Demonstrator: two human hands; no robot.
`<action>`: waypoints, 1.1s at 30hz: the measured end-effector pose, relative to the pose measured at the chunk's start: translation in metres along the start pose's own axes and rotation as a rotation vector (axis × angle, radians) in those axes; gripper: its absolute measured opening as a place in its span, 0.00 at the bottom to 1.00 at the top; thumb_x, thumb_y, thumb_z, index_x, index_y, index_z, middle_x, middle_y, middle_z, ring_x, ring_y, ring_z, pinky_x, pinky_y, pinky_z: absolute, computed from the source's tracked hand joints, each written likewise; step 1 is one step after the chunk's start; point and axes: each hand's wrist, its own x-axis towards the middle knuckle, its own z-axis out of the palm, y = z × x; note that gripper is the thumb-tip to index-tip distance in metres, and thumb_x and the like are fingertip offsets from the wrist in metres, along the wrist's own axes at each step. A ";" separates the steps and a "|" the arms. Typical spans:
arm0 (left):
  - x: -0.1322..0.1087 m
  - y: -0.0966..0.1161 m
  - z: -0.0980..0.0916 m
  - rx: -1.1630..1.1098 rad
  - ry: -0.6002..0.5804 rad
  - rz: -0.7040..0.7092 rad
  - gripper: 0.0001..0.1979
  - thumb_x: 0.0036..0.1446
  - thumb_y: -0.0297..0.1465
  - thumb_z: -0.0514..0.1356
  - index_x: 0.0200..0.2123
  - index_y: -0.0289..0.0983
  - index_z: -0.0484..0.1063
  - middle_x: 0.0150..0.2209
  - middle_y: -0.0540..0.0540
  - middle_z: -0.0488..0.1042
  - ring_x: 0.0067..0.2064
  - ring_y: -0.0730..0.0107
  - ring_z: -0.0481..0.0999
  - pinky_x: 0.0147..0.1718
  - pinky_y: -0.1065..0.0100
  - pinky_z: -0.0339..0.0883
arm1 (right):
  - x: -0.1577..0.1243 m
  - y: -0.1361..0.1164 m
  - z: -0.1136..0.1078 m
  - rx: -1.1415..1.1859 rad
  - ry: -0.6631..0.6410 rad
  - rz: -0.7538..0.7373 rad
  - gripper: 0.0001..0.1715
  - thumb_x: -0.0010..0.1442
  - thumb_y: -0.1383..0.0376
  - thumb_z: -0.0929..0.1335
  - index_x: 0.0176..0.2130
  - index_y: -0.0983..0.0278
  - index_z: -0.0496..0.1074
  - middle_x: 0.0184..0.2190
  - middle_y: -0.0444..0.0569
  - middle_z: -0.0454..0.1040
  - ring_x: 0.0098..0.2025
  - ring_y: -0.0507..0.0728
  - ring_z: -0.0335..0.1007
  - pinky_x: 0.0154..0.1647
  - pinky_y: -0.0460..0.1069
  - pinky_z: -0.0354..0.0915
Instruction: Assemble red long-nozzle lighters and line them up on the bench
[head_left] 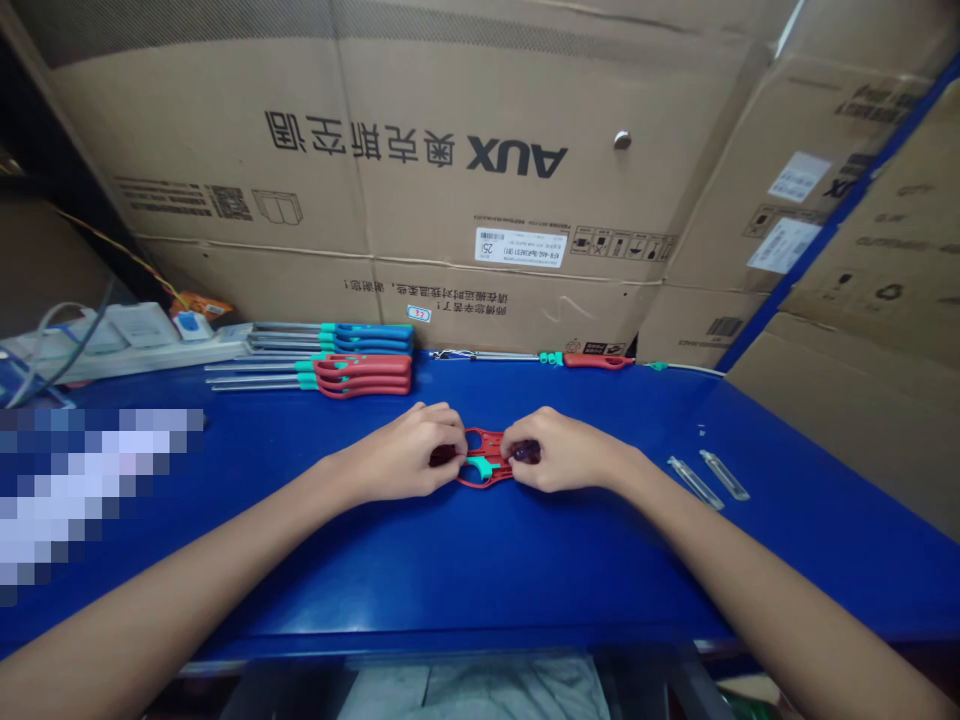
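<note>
The left hand point(401, 453) and right hand point(562, 452) clamp a red lighter housing point(484, 458) at twelve o'clock. Uneven pressure could pop its teal trigger point(482, 467) loose.

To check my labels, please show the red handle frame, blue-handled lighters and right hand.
Red handle frame point(486, 442): head view, upper edge.
Blue-handled lighters point(367, 339): head view, blue handles.
Right hand point(562, 452): head view, back of hand.

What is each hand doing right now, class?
Left hand: closed, holding one end of a red plastic handle.
Right hand: closed, holding the other end of it.
</note>
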 end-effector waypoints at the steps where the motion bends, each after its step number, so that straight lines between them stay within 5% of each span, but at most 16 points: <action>1: 0.000 0.000 0.000 0.002 -0.002 -0.002 0.06 0.56 0.25 0.56 0.32 0.36 0.74 0.36 0.47 0.73 0.40 0.66 0.70 0.42 0.66 0.61 | 0.000 0.000 0.000 0.000 -0.001 0.001 0.11 0.50 0.71 0.65 0.32 0.64 0.77 0.28 0.46 0.77 0.27 0.51 0.67 0.30 0.45 0.58; 15: 0.000 0.001 0.000 0.007 0.010 -0.007 0.06 0.55 0.26 0.57 0.32 0.37 0.75 0.36 0.47 0.73 0.39 0.66 0.71 0.42 0.66 0.62 | 0.000 0.002 0.001 0.006 0.022 -0.013 0.11 0.51 0.71 0.66 0.33 0.64 0.78 0.28 0.46 0.78 0.27 0.51 0.67 0.30 0.45 0.59; 19: 0.000 0.000 0.000 0.022 0.012 0.000 0.07 0.56 0.26 0.56 0.32 0.37 0.75 0.37 0.47 0.74 0.40 0.66 0.71 0.43 0.65 0.62 | 0.000 0.012 -0.002 -0.020 0.143 0.021 0.10 0.52 0.70 0.66 0.33 0.64 0.78 0.29 0.47 0.77 0.29 0.51 0.68 0.32 0.46 0.61; 25: -0.001 0.002 -0.003 0.050 0.042 -0.024 0.07 0.57 0.28 0.56 0.34 0.37 0.75 0.37 0.46 0.73 0.41 0.65 0.71 0.45 0.63 0.61 | 0.018 0.059 -0.020 -0.144 0.484 0.401 0.13 0.54 0.69 0.67 0.40 0.63 0.77 0.38 0.49 0.78 0.39 0.54 0.72 0.43 0.47 0.65; 33: -0.001 0.009 -0.005 0.093 0.057 -0.026 0.09 0.59 0.29 0.54 0.34 0.36 0.74 0.35 0.46 0.74 0.39 0.65 0.71 0.44 0.60 0.60 | 0.086 0.093 -0.027 -0.220 0.349 0.571 0.14 0.54 0.68 0.68 0.41 0.63 0.79 0.40 0.58 0.79 0.43 0.63 0.74 0.44 0.52 0.65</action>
